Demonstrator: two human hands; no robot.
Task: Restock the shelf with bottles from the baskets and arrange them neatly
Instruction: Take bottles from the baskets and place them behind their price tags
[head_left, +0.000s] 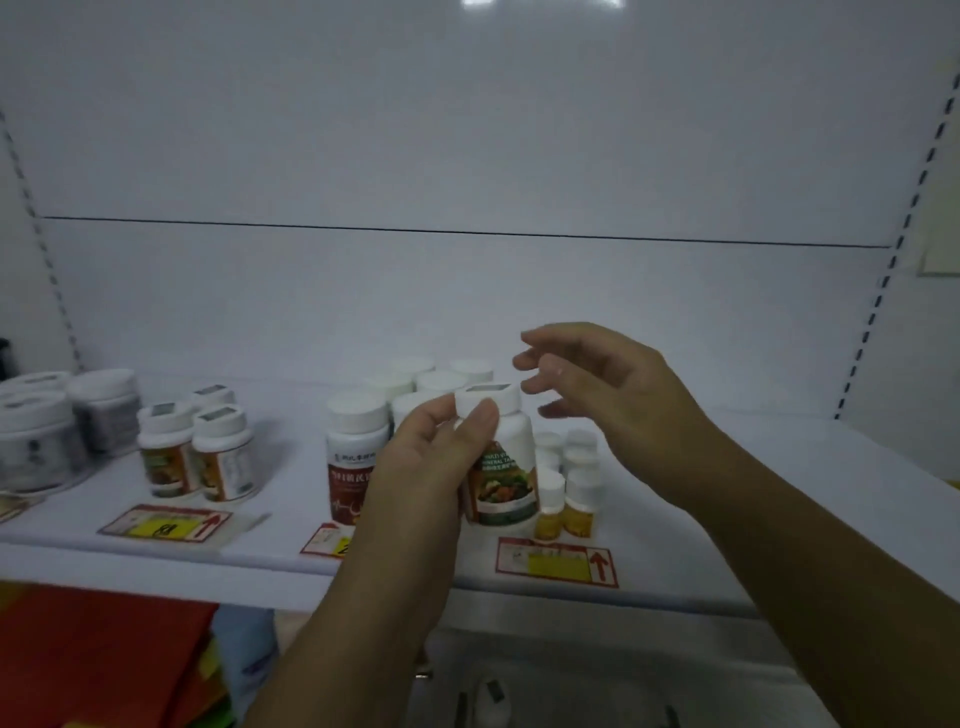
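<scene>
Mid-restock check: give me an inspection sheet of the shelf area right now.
Surface: white shelf, price tags along its front.
Job's things: vegetable-label bottle held; red-label bottle, small yellow bottles, two matching bottles, grey jars standing.
Clutter: nothing seen.
Hands: left hand grips the bottle; right hand open beside its cap, apart.
Cables: nothing seen.
Surroundings: white back panel; red items below the shelf.
</scene>
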